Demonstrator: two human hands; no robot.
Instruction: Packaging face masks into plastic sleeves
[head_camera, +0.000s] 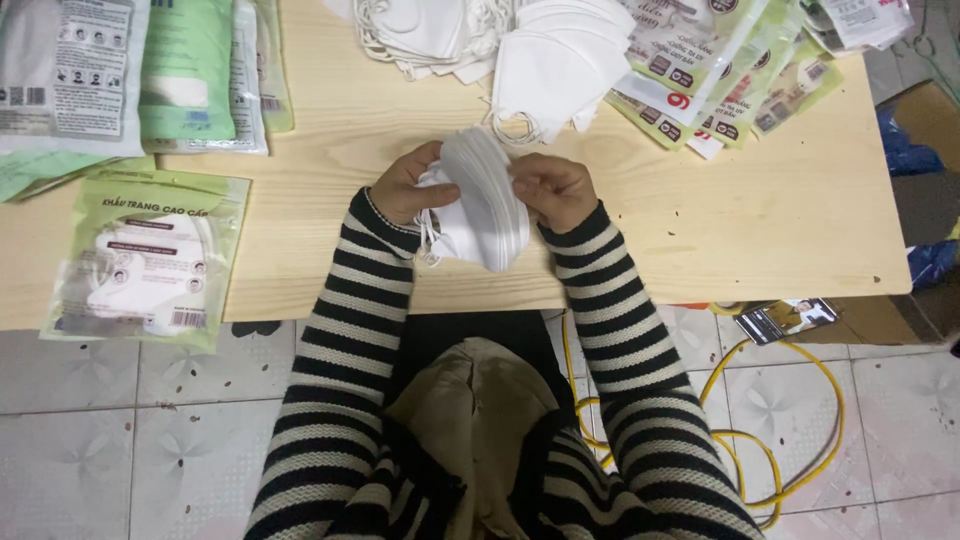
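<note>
A thick stack of white masks (480, 200) sits gathered at centre frame, above the wooden table (760, 220); one filled green pouch (145, 255) lies at left, loose masks (555, 60) wait up top. Left hand (405, 185) and right hand (553, 188) clamp the stack from either side, forearms angled inward.

Mask stack held over the near table edge

Both hands — left hand (402, 188), right hand (553, 188) — flank a stack of folded masks (482, 205) above the wooden table (760, 220). Loose masks (545, 60) lie farther back; empty pouches (715, 70) far right; filled mask packets (145, 255) left — a phone (787, 318) on the floor, near right.
</note>
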